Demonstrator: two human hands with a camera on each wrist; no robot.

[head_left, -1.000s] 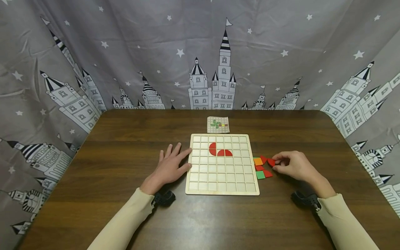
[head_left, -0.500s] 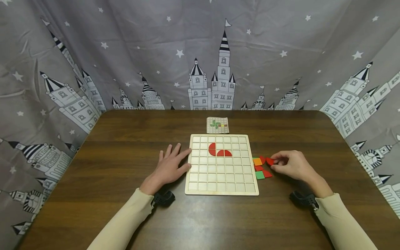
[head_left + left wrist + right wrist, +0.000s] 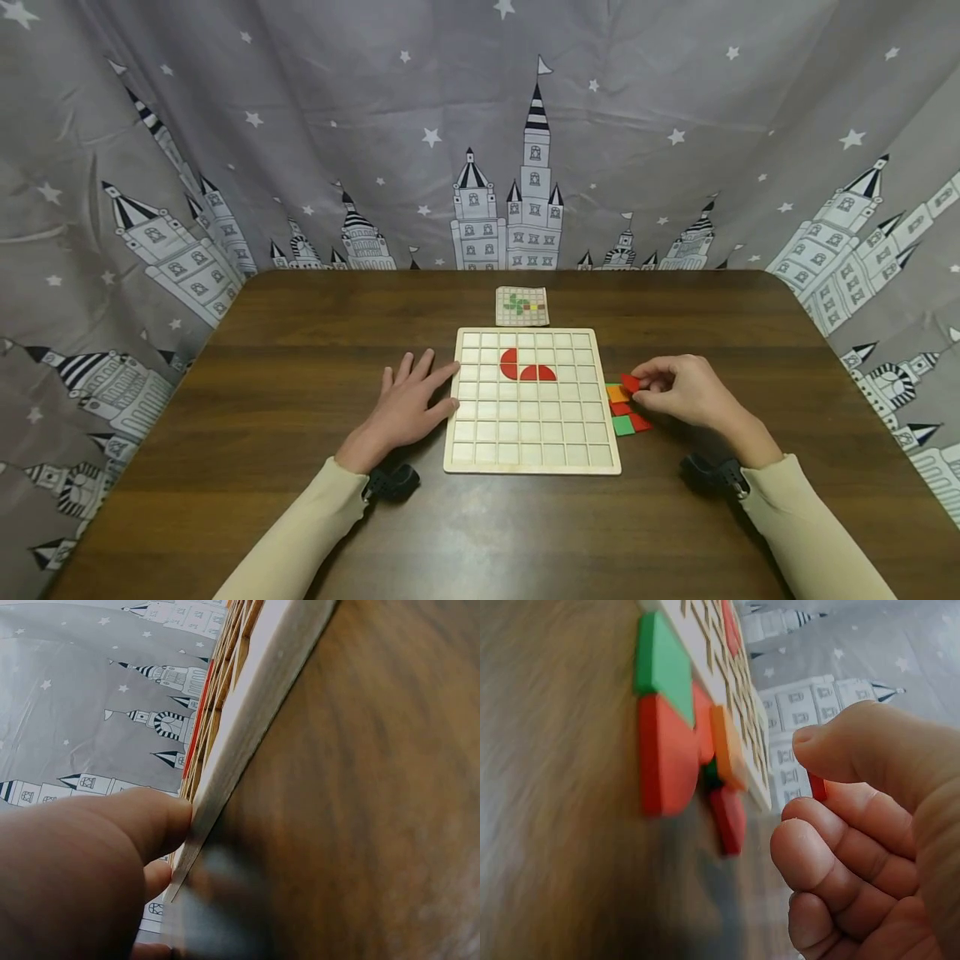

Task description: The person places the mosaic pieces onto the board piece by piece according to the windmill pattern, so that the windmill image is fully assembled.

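Observation:
My right hand (image 3: 686, 390) pinches a red tile (image 3: 817, 786) between thumb and fingers, raised just over the small pile at the board's right edge; the fingers hide part of its outline. In that pile lie an orange tile (image 3: 617, 394), a green square tile (image 3: 623, 425) and several red tiles, one with a rounded side (image 3: 667, 757). The wooden grid board (image 3: 532, 467) holds three red quarter-circle tiles (image 3: 509, 364) in its upper half. With fingers spread, my left hand (image 3: 401, 408) rests on the table, thumb and index fingertip touching the board's left edge.
A small pattern card (image 3: 522, 307) with a green, yellow and red design on a grid lies behind the board. Brown wooden table (image 3: 337, 308) surrounds everything. A grey curtain (image 3: 360, 100) printed with castles and stars hangs beyond its far edge.
My right hand has moved left with the pinched red tile, from beside the pile to over it. The left hand stays at the board's edge. The head view has tilted up slightly.

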